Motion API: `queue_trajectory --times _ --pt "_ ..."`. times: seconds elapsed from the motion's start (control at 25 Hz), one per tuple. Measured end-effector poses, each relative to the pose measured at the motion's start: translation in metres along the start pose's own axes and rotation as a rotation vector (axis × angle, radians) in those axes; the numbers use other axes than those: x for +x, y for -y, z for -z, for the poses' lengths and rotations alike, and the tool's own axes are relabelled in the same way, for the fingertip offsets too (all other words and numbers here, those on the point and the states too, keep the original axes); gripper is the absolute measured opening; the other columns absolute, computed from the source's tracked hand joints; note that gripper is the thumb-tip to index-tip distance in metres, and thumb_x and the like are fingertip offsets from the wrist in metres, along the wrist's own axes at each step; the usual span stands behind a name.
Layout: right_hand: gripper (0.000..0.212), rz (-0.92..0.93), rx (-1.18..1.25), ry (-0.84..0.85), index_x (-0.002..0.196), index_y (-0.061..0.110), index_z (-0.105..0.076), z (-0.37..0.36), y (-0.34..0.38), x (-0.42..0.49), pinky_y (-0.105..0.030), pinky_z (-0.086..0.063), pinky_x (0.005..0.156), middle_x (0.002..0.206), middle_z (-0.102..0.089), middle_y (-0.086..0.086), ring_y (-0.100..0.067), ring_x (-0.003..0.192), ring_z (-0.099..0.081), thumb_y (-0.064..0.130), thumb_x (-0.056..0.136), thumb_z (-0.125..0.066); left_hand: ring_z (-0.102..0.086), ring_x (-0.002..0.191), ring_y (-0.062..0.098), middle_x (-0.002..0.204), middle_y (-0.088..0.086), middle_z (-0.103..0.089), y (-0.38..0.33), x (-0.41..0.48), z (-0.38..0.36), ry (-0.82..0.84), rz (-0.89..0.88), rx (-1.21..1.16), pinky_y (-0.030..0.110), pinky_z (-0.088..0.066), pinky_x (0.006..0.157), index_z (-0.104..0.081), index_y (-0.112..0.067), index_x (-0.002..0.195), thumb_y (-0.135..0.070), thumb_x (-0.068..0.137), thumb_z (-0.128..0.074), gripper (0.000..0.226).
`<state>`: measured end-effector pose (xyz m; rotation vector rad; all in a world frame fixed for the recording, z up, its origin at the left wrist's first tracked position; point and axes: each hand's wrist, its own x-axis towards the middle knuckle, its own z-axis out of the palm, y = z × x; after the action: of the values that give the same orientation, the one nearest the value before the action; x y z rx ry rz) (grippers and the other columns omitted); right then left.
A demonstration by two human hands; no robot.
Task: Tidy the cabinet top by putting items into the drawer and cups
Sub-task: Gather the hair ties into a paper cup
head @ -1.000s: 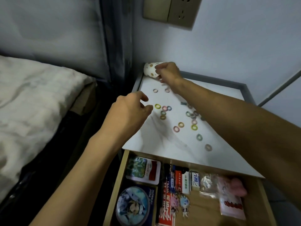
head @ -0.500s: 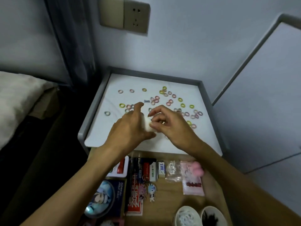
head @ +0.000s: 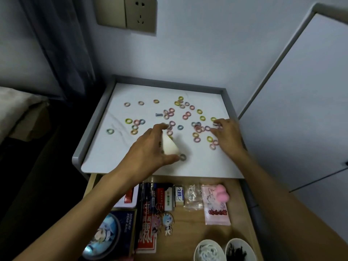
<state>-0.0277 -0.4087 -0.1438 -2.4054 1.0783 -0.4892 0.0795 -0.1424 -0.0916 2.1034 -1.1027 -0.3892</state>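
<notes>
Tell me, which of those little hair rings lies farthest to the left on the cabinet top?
The pale green ring. It lies alone beside the grey left rim, well apart from all the others, which are scattered further right.

The cup (head: 169, 146) in the left hand (head: 148, 151) looks like matt paper. The cabinet top (head: 207, 163) under it is smooth and marbled; the drawer (head: 188, 223) behind the wrist is pale wood.

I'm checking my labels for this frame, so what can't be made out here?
- Head view: the inside of the paper cup, covered by the left hand gripping it.
- Head view: whether the right hand pinches a hair tie; the fingertips are too small and dim.
- Head view: the two drawer cups, cut off by the bottom edge.
</notes>
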Motion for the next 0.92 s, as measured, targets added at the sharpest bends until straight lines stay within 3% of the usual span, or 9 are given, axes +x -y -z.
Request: queue_trajectory --times 0.12,0.28,0.4,0.52,0.64,0.76,0.84,0.92 --pt "0.014 0.027 0.029 -0.031 0.103 0.006 -0.069 -0.003 0.006 -0.002 -0.041 -0.055 0.080 0.107 -0.060 -0.011 -0.026 0.094 -0.061 0.012 0.092 -0.064 -0.051 0.095 0.010 0.123 -0.006 -0.053 0.005 -0.002 0.002 -0.008 0.004 0.003 0.020 -0.038 0.069 -0.033 -0.031 0.142 -0.049 0.075 -0.077 0.083" --pt "0.008 0.035 -0.044 0.002 0.093 0.004 -0.069 0.008 0.003 -0.014 -0.029 -0.049 0.068 0.093 -0.067 -0.010 -0.018 0.077 -0.060 0.007 0.092 -0.061 -0.053 0.095 0.013 0.122 -0.004 -0.054 0.001 -0.004 0.004 -0.019 -0.011 -0.018 0.027 -0.044 0.075 -0.033 -0.029 0.142 -0.049 0.075 -0.077 0.082" --pt "0.006 0.005 -0.042 -0.008 0.093 0.006 -0.069 0.019 0.000 -0.021 -0.029 -0.048 0.073 0.092 -0.068 -0.008 -0.019 0.082 -0.062 0.009 0.091 -0.064 -0.054 0.097 0.014 0.117 -0.007 -0.052 -0.003 -0.007 0.003 -0.012 -0.016 -0.061 0.029 -0.046 0.079 -0.033 -0.028 0.142 -0.051 0.072 -0.078 0.087" --pt "0.009 -0.007 0.133 -0.009 0.098 0.011 -0.070 0.035 0.024 -0.027 -0.031 -0.056 0.076 0.089 -0.069 0.000 -0.014 0.078 -0.065 0.012 0.089 -0.068 -0.057 0.098 0.013 0.115 -0.012 -0.051 -0.004 -0.007 0.001 -0.025 0.005 -0.101 0.032 -0.051 0.084 -0.032 -0.029 0.142 -0.050 0.068 -0.081 0.091" --pt "0.013 0.139 0.487 0.261 0.097 0.008 -0.070 0.046 0.081 -0.052 -0.025 -0.057 0.071 0.085 -0.072 -0.002 -0.013 0.078 -0.070 0.004 0.084 -0.071 -0.058 0.098 0.011 0.116 -0.012 -0.052 -0.006 -0.004 -0.004 -0.019 0.003 -0.125 0.031 -0.052 0.085 -0.031 -0.030 0.142 -0.043 0.066 -0.085 0.094" --pt "0.025 0.351 0.375 0.525 0.106 0.012 -0.073 0.037 0.116 -0.078 -0.028 -0.057 0.081 0.095 -0.074 -0.001 -0.011 0.088 -0.070 0.000 0.084 -0.068 -0.058 0.104 0.008 0.123 -0.011 -0.055 -0.007 -0.004 -0.011 -0.020 -0.026 -0.168 0.028 -0.050 0.087 -0.034 -0.027 0.143 -0.035 0.064 -0.088 0.096" --pt "0.029 0.343 0.362 0.495 0.110 0.015 -0.073 0.037 0.119 -0.083 -0.029 -0.056 0.086 0.100 -0.074 0.001 -0.010 0.093 -0.069 0.003 0.084 -0.069 -0.055 0.108 0.006 0.127 -0.011 -0.055 -0.007 -0.005 -0.012 -0.039 -0.035 -0.163 0.022 -0.047 0.087 -0.037 -0.024 0.142 -0.033 0.065 -0.087 0.092" --pt "0.024 0.275 0.417 0.333 0.104 0.017 -0.075 0.040 0.113 -0.081 -0.025 -0.054 0.086 0.097 -0.074 0.006 -0.006 0.091 -0.068 0.009 0.081 -0.075 -0.054 0.110 0.007 0.130 -0.011 -0.053 -0.007 -0.006 -0.011 -0.063 -0.035 -0.160 0.019 -0.045 0.085 -0.039 -0.025 0.140 -0.033 0.067 -0.086 0.088"
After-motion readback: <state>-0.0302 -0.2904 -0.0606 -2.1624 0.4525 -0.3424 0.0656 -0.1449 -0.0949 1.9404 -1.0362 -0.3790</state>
